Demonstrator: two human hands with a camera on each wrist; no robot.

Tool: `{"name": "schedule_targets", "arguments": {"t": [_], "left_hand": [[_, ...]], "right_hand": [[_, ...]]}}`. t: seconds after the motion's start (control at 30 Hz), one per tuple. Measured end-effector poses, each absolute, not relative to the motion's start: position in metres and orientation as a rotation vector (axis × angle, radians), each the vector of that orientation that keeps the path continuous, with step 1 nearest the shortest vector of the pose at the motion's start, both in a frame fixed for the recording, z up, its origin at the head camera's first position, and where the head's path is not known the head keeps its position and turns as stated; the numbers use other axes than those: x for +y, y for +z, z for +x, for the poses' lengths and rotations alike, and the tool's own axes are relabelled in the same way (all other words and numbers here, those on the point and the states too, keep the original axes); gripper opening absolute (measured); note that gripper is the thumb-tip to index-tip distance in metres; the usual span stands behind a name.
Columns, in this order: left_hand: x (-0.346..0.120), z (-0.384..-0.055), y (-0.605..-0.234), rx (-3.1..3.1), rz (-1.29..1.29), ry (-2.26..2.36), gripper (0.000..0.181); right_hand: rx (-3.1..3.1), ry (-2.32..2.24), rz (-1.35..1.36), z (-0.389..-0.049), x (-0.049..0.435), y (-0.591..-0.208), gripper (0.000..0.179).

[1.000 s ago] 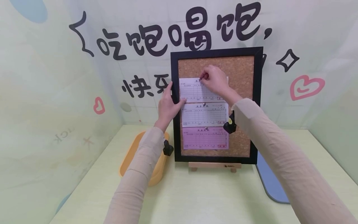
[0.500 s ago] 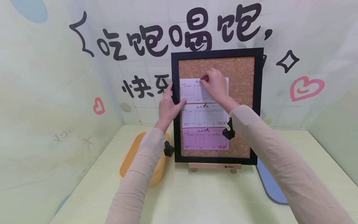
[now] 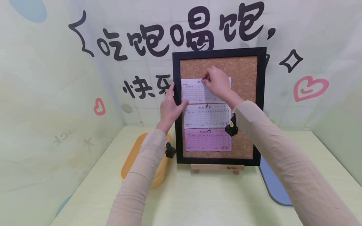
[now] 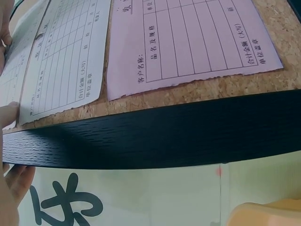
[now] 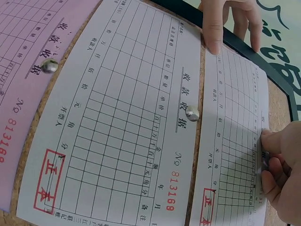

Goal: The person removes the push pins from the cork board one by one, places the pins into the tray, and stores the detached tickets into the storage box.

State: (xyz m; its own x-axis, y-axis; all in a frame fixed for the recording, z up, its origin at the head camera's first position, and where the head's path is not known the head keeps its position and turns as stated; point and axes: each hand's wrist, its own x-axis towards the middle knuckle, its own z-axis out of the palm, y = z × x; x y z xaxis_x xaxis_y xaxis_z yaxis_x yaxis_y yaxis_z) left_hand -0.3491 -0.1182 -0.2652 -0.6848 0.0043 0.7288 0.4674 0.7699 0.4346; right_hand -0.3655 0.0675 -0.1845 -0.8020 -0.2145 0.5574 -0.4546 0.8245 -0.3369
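A black-framed corkboard stands upright, with three receipt slips one above another. The top white receipt and middle white receipt are above a pink receipt. Silver thumbtacks hold the middle one and the pink one at their top edges. My left hand grips the frame's left side, thumb on the top receipt's lower left corner, fingers behind. At that receipt's top edge, my right hand pinches a small thumbtack, mostly hidden by the fingertips.
A small wooden easel supports the board. On the table, a yellow tub stands to the left, partly behind my left arm. A blue mat lies at the right, partly under my right arm. Behind is a wall with black lettering.
My right hand stays at the top receipt's upper edge, its fingers and wrist shifting only slightly. The left hand keeps its place on the frame.
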Motion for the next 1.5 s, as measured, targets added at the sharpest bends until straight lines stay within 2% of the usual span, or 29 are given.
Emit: {"name": "schedule_targets", "arguments": {"t": [0.37, 0.67, 1.17, 1.5], "left_hand": [[-0.118, -0.349, -0.265, -2.221, -0.354, -0.791, 0.079], [-0.117, -0.349, -0.265, -2.228, -0.351, -0.802, 0.079], [-0.118, -0.349, -0.267, -2.221, -0.346, -0.793, 0.079], [-0.118, -0.350, -0.265, -2.219, -0.354, -0.786, 0.080]], "right_hand": [[-2.511, 0.644, 0.508, -0.366, 0.071, -0.184, 0.010], [-2.455, 0.462, 0.675, -0.366, 0.075, -0.186, 0.010], [-2.458, 0.608, 0.635, -0.367, 0.074, -0.184, 0.011], [-2.586, 0.469, 0.556, -0.363, 0.065, -0.174, 0.013]]}}
